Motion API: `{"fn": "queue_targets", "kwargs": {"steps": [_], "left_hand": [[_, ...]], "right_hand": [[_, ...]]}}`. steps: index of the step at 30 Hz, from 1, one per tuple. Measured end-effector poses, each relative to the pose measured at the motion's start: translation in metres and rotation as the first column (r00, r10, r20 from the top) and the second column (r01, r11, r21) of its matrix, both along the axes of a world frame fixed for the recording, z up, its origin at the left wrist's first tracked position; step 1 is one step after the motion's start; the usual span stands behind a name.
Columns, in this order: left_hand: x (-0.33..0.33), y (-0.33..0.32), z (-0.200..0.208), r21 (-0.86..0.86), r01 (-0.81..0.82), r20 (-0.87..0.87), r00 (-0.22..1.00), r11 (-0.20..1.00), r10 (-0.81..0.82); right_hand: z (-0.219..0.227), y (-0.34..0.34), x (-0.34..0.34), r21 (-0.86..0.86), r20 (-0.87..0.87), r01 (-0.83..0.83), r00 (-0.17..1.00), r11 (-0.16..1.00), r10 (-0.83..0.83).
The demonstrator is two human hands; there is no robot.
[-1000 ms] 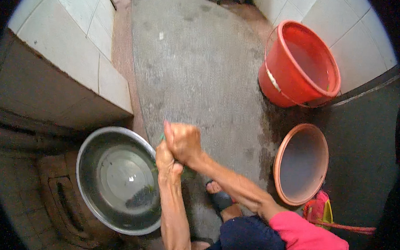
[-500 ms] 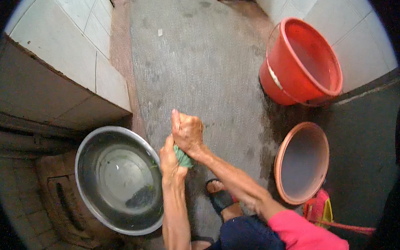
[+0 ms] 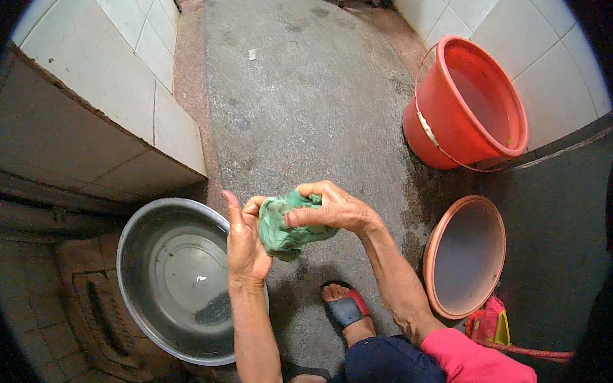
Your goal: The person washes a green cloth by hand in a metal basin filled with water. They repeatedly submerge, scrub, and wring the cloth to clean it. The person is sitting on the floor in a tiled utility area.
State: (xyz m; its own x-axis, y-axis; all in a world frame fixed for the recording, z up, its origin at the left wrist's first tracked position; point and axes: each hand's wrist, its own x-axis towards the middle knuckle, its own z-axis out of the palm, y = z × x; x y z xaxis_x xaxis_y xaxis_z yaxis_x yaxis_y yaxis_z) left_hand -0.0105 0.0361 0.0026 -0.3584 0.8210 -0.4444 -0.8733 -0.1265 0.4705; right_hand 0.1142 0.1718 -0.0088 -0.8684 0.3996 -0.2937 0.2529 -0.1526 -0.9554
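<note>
A crumpled green cloth [image 3: 274, 229] is held up between my two hands, above the floor just right of the metal basin. My left hand [image 3: 249, 249] has its thumb stretched upward, while its fingers grip the cloth's left side and are partly hidden behind it. From the right, my right hand [image 3: 340, 208] pinches the cloth, thumb in front and fingers over its top. The wide grey metal basin [image 3: 126, 265] stands beside my left forearm, with water and a dark patch in it.
A red bucket [image 3: 427, 132] of cloudy water stands by the far right wall. Nearer is an orange-pink basin [image 3: 430, 267] of greyish water, with a red and yellow object [image 3: 485, 321] beside it. A tiled ledge [image 3: 178, 126] rises at left. My sandalled foot [image 3: 345, 306] is below.
My hands were clenched tightly together around the bunched cloth. Now they have come apart and the cloth is spread wider between them, with the right hand farther right.
</note>
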Motion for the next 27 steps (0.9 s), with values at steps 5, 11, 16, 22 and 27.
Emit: {"fn": "queue_targets", "kwargs": {"steps": [5, 11, 16, 22, 27], "left_hand": [[-0.008, -0.022, 0.014, -0.224, 0.305, -0.516, 0.769, 0.926, -0.378], [-0.012, -0.034, 0.008, -0.326, 0.149, -0.659, 0.672, 0.933, -0.338], [0.002, -0.029, 0.002, -0.032, -0.208, -0.452, 0.875, 0.978, 0.171], [0.009, -0.004, -0.016, -0.155, -0.272, -0.16, 0.955, 0.95, 0.248], [0.011, 0.0, -0.052, 0.017, -0.023, 0.054, 0.998, 1.0, 0.022]], "right_hand": [[0.011, 0.006, 0.018, -0.441, -0.233, 0.222, 0.907, 0.869, -0.35], [0.008, 0.008, 0.009, -0.606, -0.334, 0.242, 0.787, 0.758, -0.519], [0.012, 0.011, 0.009, -0.604, -0.276, 0.346, 0.754, 0.718, -0.596], [0.0, -0.023, -0.008, 0.25, -0.409, 0.356, 0.882, 0.9, -0.235], [-0.029, -0.12, -0.061, 0.966, -0.108, 0.156, 0.968, 0.208, -0.224]]}}
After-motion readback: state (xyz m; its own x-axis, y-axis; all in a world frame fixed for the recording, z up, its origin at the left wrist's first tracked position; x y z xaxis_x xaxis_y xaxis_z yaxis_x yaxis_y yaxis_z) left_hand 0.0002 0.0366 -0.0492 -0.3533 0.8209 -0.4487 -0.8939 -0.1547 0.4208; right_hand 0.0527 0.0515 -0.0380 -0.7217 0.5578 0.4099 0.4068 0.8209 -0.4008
